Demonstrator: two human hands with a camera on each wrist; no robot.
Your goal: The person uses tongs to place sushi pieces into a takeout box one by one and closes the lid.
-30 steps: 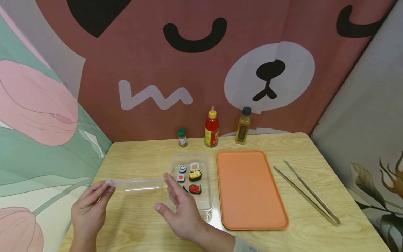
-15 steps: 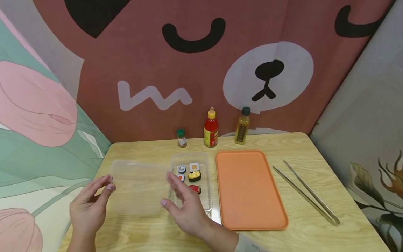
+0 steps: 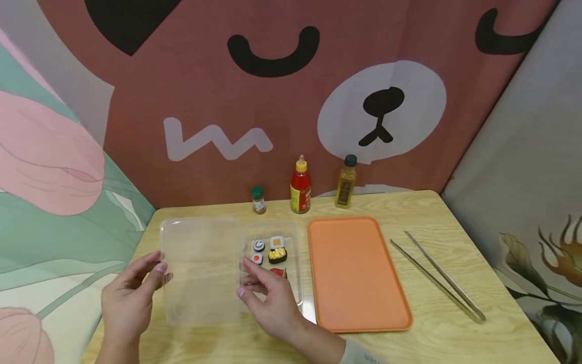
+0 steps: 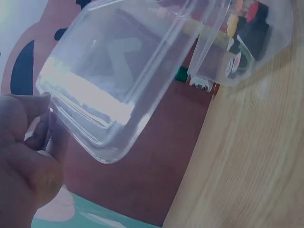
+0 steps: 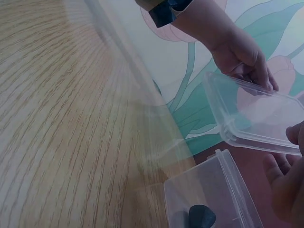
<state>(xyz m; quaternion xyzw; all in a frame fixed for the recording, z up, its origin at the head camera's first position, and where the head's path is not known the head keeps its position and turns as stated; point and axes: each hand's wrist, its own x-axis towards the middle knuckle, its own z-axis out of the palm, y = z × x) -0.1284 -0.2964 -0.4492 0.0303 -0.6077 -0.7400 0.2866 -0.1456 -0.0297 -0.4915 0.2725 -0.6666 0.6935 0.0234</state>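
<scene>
A clear plastic lid (image 3: 202,273) is raised above the left part of the table, its broad face toward the head view. My left hand (image 3: 129,298) pinches its left edge between thumb and fingers. At the opposite edge, my right hand (image 3: 277,303) grips the lid, thumb on one side and fingers on the other in the right wrist view. Just right of the lid stands a clear plastic box (image 3: 298,268). Inside it lie several sushi pieces, among them a yellow-topped one (image 3: 277,255) and a red-topped one (image 3: 278,273); my right hand partly hides the box.
An orange tray (image 3: 359,273) lies right of the box, with metal tongs (image 3: 438,278) beyond it. Along the back edge stand a small green-capped jar (image 3: 258,200), a red sauce bottle (image 3: 300,187) and a dark-capped oil bottle (image 3: 346,183).
The lid has turned from edge-on to showing its broad face. My right hand's fingers, straight before, have bent around the lid's right edge. My left hand keeps its hold.
</scene>
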